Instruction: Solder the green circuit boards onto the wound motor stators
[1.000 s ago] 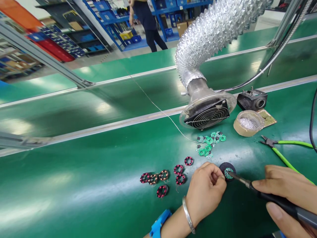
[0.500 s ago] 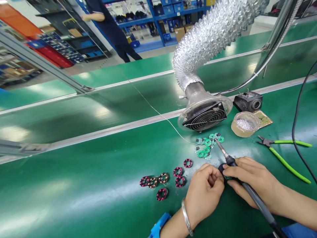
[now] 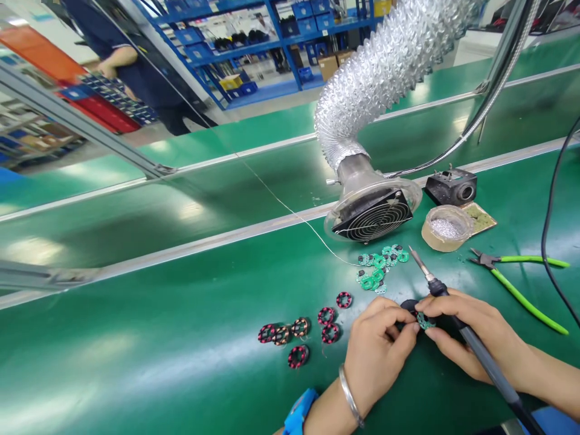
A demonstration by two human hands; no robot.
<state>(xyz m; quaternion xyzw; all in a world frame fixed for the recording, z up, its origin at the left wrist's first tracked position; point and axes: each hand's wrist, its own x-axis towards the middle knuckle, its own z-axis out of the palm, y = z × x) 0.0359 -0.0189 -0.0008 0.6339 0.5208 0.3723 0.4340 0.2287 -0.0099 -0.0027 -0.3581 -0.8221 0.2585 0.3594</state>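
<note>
My left hand (image 3: 380, 344) is closed, thumb and forefinger pinching at a small black round part (image 3: 409, 306). Against that part sits a green ring-shaped circuit board (image 3: 425, 321), gripped at its edge by the fingertips of my right hand (image 3: 480, 329). The same right hand also holds a soldering iron (image 3: 475, 345), its metal tip pointing up and left, clear of the board. Just beyond the hands lies a pile of small green circuit boards (image 3: 376, 277). Several red-and-black wound coils (image 3: 330, 333) rest to the left, a few of them copper-coloured.
A fume extractor hood (image 3: 374, 217) hangs over the bench on a silver duct. Behind the iron are a tub of metal shavings (image 3: 446, 228) and a black iron stand (image 3: 453, 186). Green-handled cutters (image 3: 521, 284) lie right. Thin solder wire (image 3: 312, 228) stretches across. A person (image 3: 136, 72) stands beyond.
My right hand has shifted right, swinging the iron's tip away from the board pile. The green ring board between my hands shows more now. The person in the background has moved left.
</note>
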